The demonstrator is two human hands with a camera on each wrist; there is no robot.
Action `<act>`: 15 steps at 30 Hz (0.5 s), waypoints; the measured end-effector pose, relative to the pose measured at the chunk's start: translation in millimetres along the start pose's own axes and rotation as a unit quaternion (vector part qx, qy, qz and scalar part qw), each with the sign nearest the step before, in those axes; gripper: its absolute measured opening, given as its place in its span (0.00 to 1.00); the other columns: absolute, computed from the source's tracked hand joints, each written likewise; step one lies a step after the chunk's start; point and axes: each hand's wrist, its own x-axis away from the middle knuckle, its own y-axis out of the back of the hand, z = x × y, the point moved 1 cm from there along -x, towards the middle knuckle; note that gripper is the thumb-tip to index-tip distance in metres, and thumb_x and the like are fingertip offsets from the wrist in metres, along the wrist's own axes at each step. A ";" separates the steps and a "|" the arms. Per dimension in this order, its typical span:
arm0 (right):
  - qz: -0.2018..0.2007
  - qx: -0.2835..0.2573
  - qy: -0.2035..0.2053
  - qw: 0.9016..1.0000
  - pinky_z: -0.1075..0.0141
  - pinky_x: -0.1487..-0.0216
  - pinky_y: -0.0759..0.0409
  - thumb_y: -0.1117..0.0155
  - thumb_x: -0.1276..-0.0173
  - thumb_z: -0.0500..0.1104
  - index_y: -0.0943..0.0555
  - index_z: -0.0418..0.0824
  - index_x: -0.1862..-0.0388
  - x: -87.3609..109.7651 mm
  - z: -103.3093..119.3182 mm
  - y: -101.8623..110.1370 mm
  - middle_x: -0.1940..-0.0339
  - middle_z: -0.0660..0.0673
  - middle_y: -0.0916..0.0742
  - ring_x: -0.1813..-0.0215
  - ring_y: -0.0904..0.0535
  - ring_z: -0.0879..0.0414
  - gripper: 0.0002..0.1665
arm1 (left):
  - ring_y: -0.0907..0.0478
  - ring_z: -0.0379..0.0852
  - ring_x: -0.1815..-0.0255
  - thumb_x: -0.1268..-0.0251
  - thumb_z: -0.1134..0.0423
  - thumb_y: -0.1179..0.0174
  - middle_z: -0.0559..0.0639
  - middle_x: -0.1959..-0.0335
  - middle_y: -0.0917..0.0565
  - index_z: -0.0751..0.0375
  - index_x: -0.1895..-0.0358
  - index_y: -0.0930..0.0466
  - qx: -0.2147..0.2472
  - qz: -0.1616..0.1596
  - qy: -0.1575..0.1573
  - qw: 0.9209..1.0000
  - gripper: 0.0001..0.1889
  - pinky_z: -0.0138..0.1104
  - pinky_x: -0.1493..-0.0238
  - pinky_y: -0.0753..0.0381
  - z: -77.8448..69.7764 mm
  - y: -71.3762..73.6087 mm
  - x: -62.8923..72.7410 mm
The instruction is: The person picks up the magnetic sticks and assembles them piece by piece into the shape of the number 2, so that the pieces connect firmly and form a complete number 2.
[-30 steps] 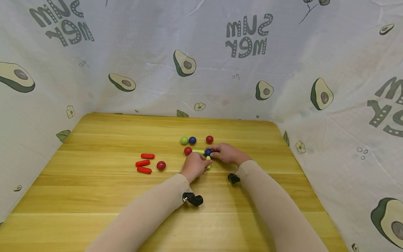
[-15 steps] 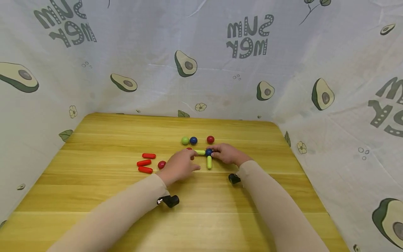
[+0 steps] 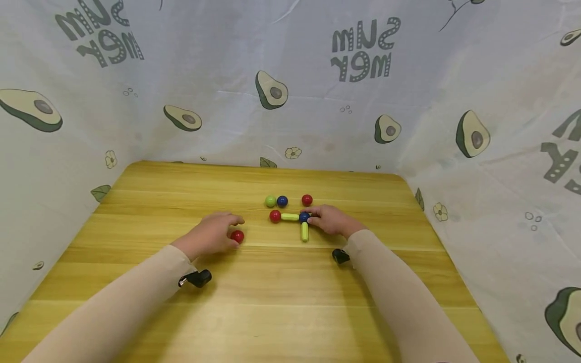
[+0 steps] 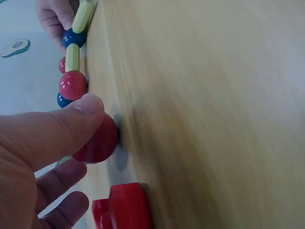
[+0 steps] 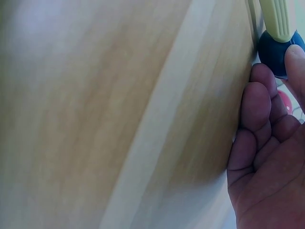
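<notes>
My left hand point(image 3: 210, 235) reaches around a red ball point(image 3: 237, 236), its thumb and fingers spread apart. In the left wrist view, the thumb lies in front of that red ball point(image 4: 99, 143); whether it touches cannot be told. My right hand point(image 3: 333, 220) pinches a blue ball point(image 3: 304, 217) between thumb and fingers. From this blue ball one yellow-green stick point(image 3: 290, 217) runs left to another red ball point(image 3: 275, 216). A second yellow-green stick point(image 3: 304, 232) points from it toward the person. Red sticks point(image 4: 129, 205) show beside the left hand in its wrist view.
Behind the joined pieces stand a light green ball point(image 3: 270, 201), a blue ball point(image 3: 282, 201) and a red ball point(image 3: 306, 200). The wooden table point(image 3: 272, 312) ends at a printed cloth point(image 3: 317, 116) at the back and sides.
My left hand has let go of the stick pointing toward the person and moved left to the lone red ball, now covering the red sticks in the head view. My right hand stays at the blue ball.
</notes>
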 end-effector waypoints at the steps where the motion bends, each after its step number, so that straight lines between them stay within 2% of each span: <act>1: -0.001 0.003 0.001 1.000 0.47 0.27 0.26 0.47 0.14 0.47 0.25 0.51 0.23 0.5 0.0 0.2 0.32 0.38 0.17 0.43 0.24 0.46 0.25 | 0.27 0.63 0.27 0.36 0.56 0.24 0.56 0.32 0.18 0.56 0.32 0.20 0.000 -0.001 -0.001 1.000 0.30 0.60 0.24 0.36 1.4 -0.2 0.3; 6: -0.004 0.007 0.011 1.000 0.45 0.24 0.29 0.48 0.14 0.47 0.25 0.50 0.23 2.9 1.1 1.0 0.30 0.37 0.18 0.35 0.22 0.46 0.25 | 0.21 0.57 0.39 0.35 0.56 0.25 0.50 0.43 0.11 0.53 0.40 0.13 0.002 -0.010 -0.008 1.000 0.21 0.59 0.32 0.32 4.2 -1.9 0.3; 9: -0.003 0.008 0.013 1.000 0.44 0.22 0.31 0.48 0.14 0.48 0.25 0.51 0.22 4.0 2.1 1.6 0.28 0.37 0.19 0.29 0.24 0.44 0.25 | 0.20 0.56 0.42 0.35 0.55 0.25 0.49 0.46 0.10 0.52 0.41 0.12 0.004 -0.014 -0.009 1.000 0.20 0.59 0.33 0.32 4.7 -2.6 -0.6; 15: 0.001 0.006 0.008 1.000 0.45 0.24 0.30 0.48 0.13 0.47 0.26 0.50 0.22 4.1 2.0 1.7 0.29 0.37 0.18 0.34 0.23 0.46 0.25 | 0.20 0.56 0.42 0.36 0.55 0.24 0.47 0.51 0.09 0.51 0.43 0.12 0.011 -0.010 -0.002 1.000 0.19 0.58 0.34 0.32 3.0 -4.4 -2.0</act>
